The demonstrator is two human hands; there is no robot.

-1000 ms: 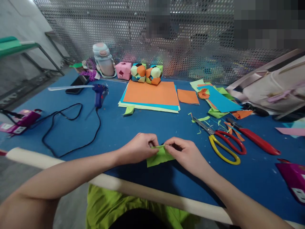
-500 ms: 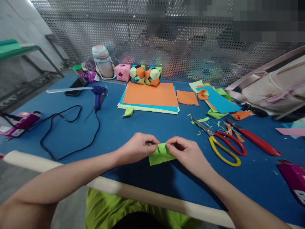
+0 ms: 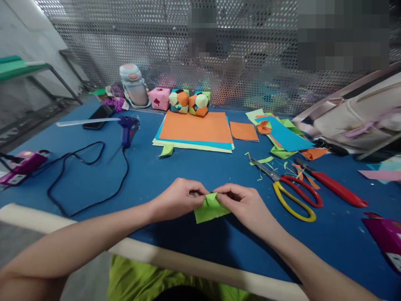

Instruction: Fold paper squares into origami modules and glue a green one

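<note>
Between my two hands a small piece of green paper (image 3: 210, 210) is held up over the near part of the blue table, with creases showing in it. My left hand (image 3: 181, 198) pinches its upper left edge between thumb and fingers. Opposite, my right hand (image 3: 242, 202) grips the upper right edge the same way. The fingertips of both hands are close together at the top of the paper. Another folded green piece (image 3: 167, 150) lies against the front of a stack of orange, blue and pale green sheets (image 3: 196, 127).
Scissors (image 3: 282, 184) and red-handled pliers (image 3: 336, 186) lie to the right among paper scraps. A glue gun (image 3: 127, 129) with a looping black cord (image 3: 122, 184) sits left. Folded paper cubes (image 3: 179, 101) and a bottle (image 3: 135, 85) stand at the back.
Both hands still pinch the green paper, which has hardly shifted between them. The whole view has moved slightly, so things appear a little lower and to the left.
</note>
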